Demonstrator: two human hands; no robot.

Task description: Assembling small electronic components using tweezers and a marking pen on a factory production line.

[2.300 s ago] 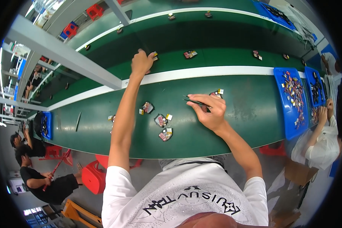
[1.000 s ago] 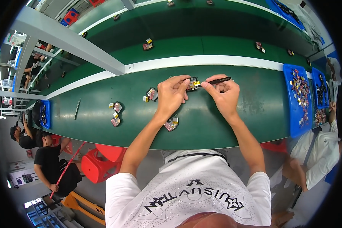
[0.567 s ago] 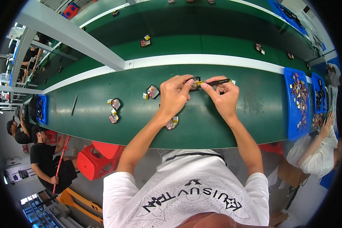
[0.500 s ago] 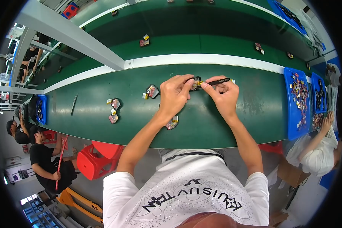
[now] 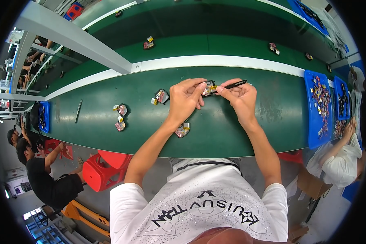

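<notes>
My left hand (image 5: pixel 186 96) is closed round the edge of a small electronic assembly (image 5: pixel 209 88) with a black housing and a yellow part. In my right hand (image 5: pixel 240 99) I grip black tweezers (image 5: pixel 235 84), handle pointing up and right. The tweezers' tips are hidden by my fingers, right against the assembly's yellow part. Similar assemblies lie on the green bench (image 5: pixel 150 140): one (image 5: pixel 162 96) left of my left hand, one (image 5: pixel 182 129) beneath my left wrist, and a pair (image 5: pixel 120 116) farther left.
Silver tweezers (image 5: pixel 79 110) lie at the bench's left. A blue tray (image 5: pixel 313 136) of small parts stands at right. Beyond a white rail (image 5: pixel 215 61), more assemblies (image 5: pixel 149 42) sit on a green belt. Red stools (image 5: pixel 96 173) and co-workers (image 5: pixel 44 175) are to the sides.
The assemblies on the far belt have shifted slightly left. Both my hands keep their grip, with the assembly a little more exposed. The co-worker at left has leaned and no longer shows the red pole.
</notes>
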